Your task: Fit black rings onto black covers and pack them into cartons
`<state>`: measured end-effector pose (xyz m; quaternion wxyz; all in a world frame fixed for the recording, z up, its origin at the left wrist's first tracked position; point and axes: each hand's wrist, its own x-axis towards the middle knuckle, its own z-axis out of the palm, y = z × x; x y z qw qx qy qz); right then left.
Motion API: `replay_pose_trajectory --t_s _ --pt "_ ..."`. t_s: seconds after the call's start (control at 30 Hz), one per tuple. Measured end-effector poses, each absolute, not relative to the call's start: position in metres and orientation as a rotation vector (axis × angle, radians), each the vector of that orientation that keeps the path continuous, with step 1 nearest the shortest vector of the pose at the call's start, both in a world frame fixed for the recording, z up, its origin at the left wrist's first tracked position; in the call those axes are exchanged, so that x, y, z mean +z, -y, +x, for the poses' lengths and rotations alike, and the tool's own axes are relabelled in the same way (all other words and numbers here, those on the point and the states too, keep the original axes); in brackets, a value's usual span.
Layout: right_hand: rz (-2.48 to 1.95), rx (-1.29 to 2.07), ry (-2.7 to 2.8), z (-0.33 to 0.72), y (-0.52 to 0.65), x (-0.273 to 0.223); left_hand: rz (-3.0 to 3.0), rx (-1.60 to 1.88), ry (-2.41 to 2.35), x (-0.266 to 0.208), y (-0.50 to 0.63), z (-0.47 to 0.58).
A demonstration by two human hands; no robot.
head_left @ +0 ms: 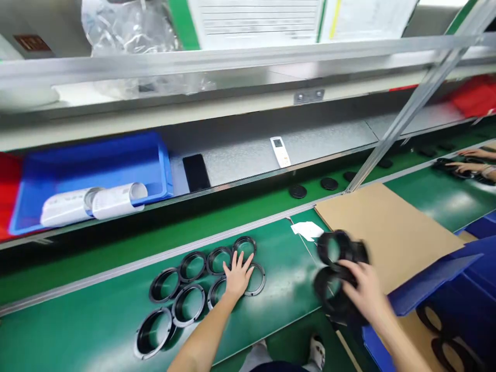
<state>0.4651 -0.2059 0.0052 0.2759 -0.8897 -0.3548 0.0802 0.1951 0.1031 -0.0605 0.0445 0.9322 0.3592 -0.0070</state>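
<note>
Several black plastic rings (188,305) lie in two rows on the green work surface. My left hand (237,276) rests over the right end of these rows, fingers spread, touching the rings there and partly hiding them. To the right, above the edge of the surface, my right hand (362,289) grips a cluster of black rings (329,284). Motion blurs that cluster, so I cannot tell exactly how many it has. White paper pieces (308,230) lie just behind it.
A cardboard sheet (387,232) lies right of centre, beside a blue box (418,297) with more black rings inside. The shelf bears a blue tray (166,170) with paper rolls, a black phone (196,172) and a white remote (280,152). Another person's hands (470,165) work at far right.
</note>
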Motion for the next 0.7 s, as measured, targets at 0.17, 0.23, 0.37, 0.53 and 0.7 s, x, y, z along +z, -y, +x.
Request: replay_pose_trajectory --t_s 0.17,0.23,0.37,0.53,0.7 --pt "-2.585 0.612 1.114 0.388 0.065 0.0 2.849 0.06 -1.017 -0.066 -0.129 0.146" --pt "-2.624 0.637 1.09 0.374 0.029 -0.014 2.852 0.062 -1.003 -0.065 -0.138 0.129" --pt "-2.569 0.729 1.097 0.372 0.012 -0.032 2.852 0.082 -1.089 -0.061 -0.146 0.11" --pt "-2.406 0.757 1.026 0.405 0.019 -0.032 2.809 0.203 -1.251 -0.055 -0.134 0.114" --pt "-2.255 0.711 0.677 0.504 0.006 -0.031 2.645 0.366 -1.203 -0.045 -0.108 0.115"
